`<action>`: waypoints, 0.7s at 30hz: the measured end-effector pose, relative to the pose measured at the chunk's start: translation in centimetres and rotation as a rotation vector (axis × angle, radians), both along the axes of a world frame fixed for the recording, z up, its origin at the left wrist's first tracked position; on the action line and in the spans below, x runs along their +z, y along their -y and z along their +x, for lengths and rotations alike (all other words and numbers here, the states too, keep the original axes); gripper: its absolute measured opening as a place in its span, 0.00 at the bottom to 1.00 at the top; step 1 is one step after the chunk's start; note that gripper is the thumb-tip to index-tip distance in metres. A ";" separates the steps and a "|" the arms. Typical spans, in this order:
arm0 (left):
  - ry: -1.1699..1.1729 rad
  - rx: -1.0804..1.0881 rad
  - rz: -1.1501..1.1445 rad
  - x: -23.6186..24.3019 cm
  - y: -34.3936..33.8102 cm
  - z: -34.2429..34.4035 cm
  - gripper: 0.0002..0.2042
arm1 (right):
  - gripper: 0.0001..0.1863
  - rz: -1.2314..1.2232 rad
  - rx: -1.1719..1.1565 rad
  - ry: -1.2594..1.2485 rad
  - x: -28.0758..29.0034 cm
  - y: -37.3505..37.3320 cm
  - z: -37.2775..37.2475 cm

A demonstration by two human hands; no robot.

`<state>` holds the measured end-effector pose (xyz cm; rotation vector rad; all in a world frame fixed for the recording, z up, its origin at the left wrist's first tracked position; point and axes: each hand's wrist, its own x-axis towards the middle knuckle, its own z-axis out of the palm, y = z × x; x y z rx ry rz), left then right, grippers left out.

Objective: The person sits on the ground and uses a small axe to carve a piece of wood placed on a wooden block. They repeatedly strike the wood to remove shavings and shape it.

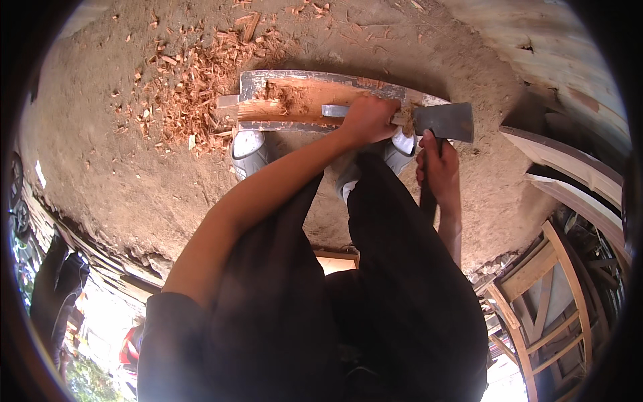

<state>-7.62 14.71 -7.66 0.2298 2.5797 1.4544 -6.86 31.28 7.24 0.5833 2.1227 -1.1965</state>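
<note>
A curved wooden piece [281,107] with weathered grey edges and a gouged orange middle lies crosswise on the ground at my shoes. My left hand [368,120] is closed on a chisel [334,110] over its right half, the flat metal blade pointing left. My right hand [437,164] grips the dark shaft of an axe [450,120], whose broad metal head is just right of the chisel's handle, near the piece's right end. A small pale block [228,101] sits at the piece's left end. My left fingers partly hide the chisel's grip.
Wood shavings [191,100] are scattered on the dirt at the upper left. Curved boards [562,157] and a wooden frame [546,268] stand at the right. A pale weathered wall [529,33] runs along the upper right. Dark clothing or cloth [57,301] appears at the lower left.
</note>
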 end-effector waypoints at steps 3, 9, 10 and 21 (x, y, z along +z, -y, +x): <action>-0.037 -0.007 0.001 -0.1 -0.1 0.8 0.14 | 0.22 -0.030 -0.075 0.051 1.4 -1.4 -0.9; -0.086 0.049 0.025 -0.3 0.1 0.5 0.15 | 0.24 -0.060 -0.227 -0.049 1.7 -1.6 -1.1; -0.067 0.044 0.030 -0.1 0.1 0.5 0.15 | 0.24 -0.050 -0.227 -0.054 1.2 -1.5 -0.9; -0.061 0.086 -0.084 -0.7 1.7 1.5 0.14 | 0.26 -0.125 -0.090 0.055 1.4 -0.9 0.3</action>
